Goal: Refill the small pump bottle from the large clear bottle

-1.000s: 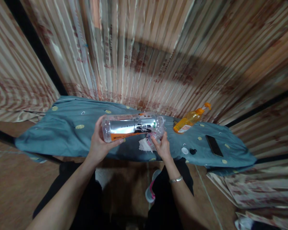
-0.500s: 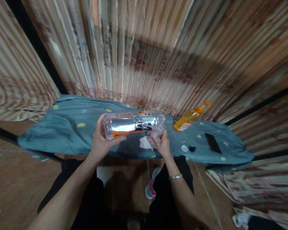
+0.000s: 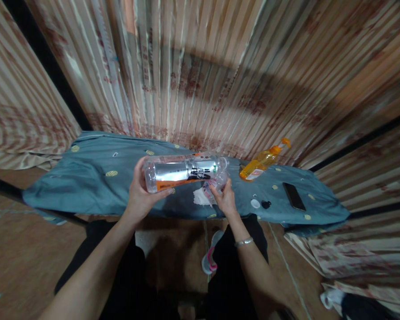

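Note:
A large clear plastic bottle (image 3: 183,171) with a silver and orange label lies sideways between my hands, above the cloth-covered table. My left hand (image 3: 142,193) is wrapped round its base end, thumb along the lower side. At the neck end on the right, my right hand (image 3: 224,195) grips the bottle from below, wearing a silver bracelet on its wrist. Under the bottle is a white, torn-looking piece (image 3: 202,197) with some pink on it, partly hidden by the bottle and right hand; I cannot make out what it is.
An orange pump bottle (image 3: 258,168) stands at the back right. A black phone (image 3: 294,196), a white disc (image 3: 255,203) and a small black item (image 3: 266,204) lie on the blue-green cloth (image 3: 96,186). Striped curtains (image 3: 200,80) hang behind; dark metal bars (image 3: 50,62) flank the table.
The view has shifted very slightly. Both hands keep the same hold on the bottle, and nothing else has visibly moved.

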The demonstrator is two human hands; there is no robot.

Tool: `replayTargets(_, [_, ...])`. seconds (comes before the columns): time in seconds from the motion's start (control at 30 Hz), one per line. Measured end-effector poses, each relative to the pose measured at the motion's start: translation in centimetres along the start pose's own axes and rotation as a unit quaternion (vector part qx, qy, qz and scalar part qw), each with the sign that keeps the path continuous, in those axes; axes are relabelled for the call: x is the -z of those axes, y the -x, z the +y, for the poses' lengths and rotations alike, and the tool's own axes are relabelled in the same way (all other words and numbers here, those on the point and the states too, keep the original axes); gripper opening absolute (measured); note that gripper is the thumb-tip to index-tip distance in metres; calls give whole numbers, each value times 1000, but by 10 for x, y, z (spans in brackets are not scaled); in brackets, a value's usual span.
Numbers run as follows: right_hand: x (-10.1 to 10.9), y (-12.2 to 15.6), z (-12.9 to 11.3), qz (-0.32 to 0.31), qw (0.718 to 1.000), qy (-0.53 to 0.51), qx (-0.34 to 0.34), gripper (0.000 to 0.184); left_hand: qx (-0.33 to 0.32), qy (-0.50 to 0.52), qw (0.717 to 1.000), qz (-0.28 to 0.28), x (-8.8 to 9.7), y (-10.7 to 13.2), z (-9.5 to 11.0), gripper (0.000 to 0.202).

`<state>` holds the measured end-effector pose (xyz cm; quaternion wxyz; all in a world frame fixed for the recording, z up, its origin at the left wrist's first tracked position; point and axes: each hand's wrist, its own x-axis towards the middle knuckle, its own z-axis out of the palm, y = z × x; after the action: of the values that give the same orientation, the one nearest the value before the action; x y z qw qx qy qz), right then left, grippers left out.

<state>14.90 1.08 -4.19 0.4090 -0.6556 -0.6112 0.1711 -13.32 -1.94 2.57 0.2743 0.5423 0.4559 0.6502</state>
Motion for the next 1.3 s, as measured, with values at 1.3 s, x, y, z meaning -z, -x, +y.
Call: replayTargets(1.3, [-2,0,4,10,1000,15,16,66,8,11,1000,-6,-1,0,3,107])
